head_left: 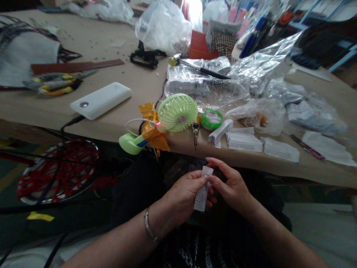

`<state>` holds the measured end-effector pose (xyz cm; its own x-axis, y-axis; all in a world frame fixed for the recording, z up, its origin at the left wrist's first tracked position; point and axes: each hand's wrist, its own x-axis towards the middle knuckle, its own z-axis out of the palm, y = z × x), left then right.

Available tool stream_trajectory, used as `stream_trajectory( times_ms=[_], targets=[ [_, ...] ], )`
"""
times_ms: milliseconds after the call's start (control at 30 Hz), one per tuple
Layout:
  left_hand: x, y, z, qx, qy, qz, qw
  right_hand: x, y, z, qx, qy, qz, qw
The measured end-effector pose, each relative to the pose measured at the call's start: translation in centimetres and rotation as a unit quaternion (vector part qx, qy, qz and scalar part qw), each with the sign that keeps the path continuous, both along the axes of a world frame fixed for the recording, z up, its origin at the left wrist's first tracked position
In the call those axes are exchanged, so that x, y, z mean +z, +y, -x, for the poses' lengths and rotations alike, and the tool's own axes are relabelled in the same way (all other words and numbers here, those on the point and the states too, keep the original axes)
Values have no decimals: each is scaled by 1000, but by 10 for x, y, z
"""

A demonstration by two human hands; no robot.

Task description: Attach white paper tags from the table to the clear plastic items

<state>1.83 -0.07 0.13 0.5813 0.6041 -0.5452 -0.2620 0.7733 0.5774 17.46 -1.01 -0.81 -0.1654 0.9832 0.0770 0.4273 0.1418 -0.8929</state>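
My left hand (185,191) pinches a narrow white printed label (202,195) between thumb and fingers, low over my lap in front of the table edge. My right hand (230,182) meets it from the right, its thumb tip at the label's upper part beside my left thumb. The right index finger arches above, apart from the thumb; its other fingers are partly hidden. Just beyond my hands, on the table edge, lie a folded strip of labels (220,134), a stack of labels (244,140) and another label pile (281,149).
A green fan (178,113) is taped at the table edge, near a small metal-tipped tool (195,136) and a green round tub (212,120). A power bank (102,99), pliers (57,83), hammer (200,69), tweezers (306,147) and plastic bags (259,115) lie on the table.
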Motion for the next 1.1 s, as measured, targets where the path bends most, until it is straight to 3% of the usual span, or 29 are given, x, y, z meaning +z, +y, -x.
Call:
stream_trajectory(
  times_ms=[67,200,300,500,600,700,833,900,967,1100],
  targets=[
    [1,0,2,-20,-14,-14,1000,0,3,-4,40,103,115,987],
    [2,-2,4,-85,-30,-31,995,-7,11,-11,183,280,292,896],
    [1,-4,4,-92,-34,-26,995,-14,15,-11,200,364,307,856],
    [-2,-5,3,-86,-16,-39,995,-19,18,-4,187,404,319,836],
    [-2,-4,2,-71,-10,-29,997,-18,16,-2,176,383,315,850],
    [0,-3,3,-58,-2,-28,998,-11,12,-2,137,308,270,902],
    [1,0,4,-32,3,-30,999,1,6,-3,54,115,79,989],
    [1,1,4,-21,0,-26,999,5,5,-2,41,19,-20,999],
    [0,1,4,-15,3,-21,1000,5,5,-1,49,-39,-67,996],
    [1,-1,4,-5,10,-28,1000,3,4,3,42,-41,-42,997]
  ],
)
